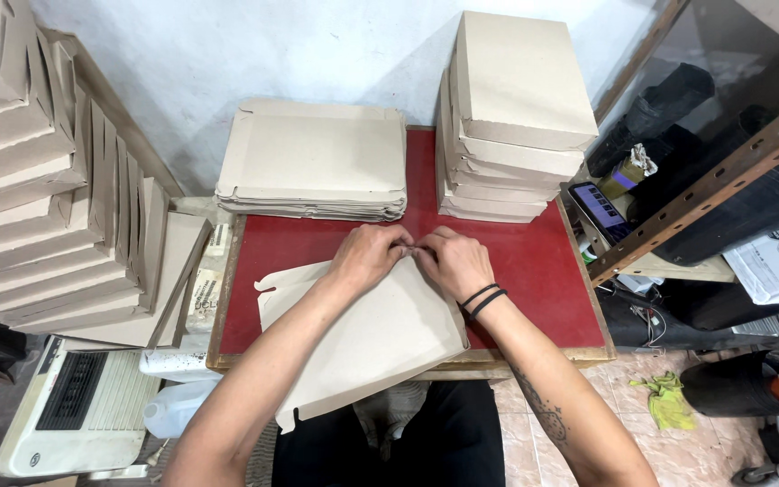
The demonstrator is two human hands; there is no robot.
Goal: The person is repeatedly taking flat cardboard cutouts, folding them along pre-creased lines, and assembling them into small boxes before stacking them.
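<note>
While both hands meet at the far edge of a flat cardboard blank [362, 338], the fingers are curled in and pressed together there. The left hand [367, 257] and right hand [453, 261] sit knuckle to knuckle, fingertips touching, and appear to pinch a small flap or fold at that edge; the exact grip is hidden under the fingers. Two dark bands circle the right wrist.

The blank lies on the red tabletop [534, 271], tilted, its near end overhanging the table's front edge toward the person's lap. Cut tabs show on its left side and lower left corner.

Handling judgement: thin grey-brown board, light, stiff across the panel but ready to bend along its creases. The surface looks matt, so not slippery. It should not break, though it would likely crease or dent if squeezed mid-panel. Best taken by the edges or flaps near a fold line, as the hands do now.

Further out: a low stack of flat blanks [313, 162] sits at the table's back left, and a taller stack of folded boxes [511, 117] at the back right. More folded boxes [38, 180] lean in rows at far left. A metal shelf [723, 171] stands at right, and a yellow-green cloth [664, 397] lies on the tiled floor.
</note>
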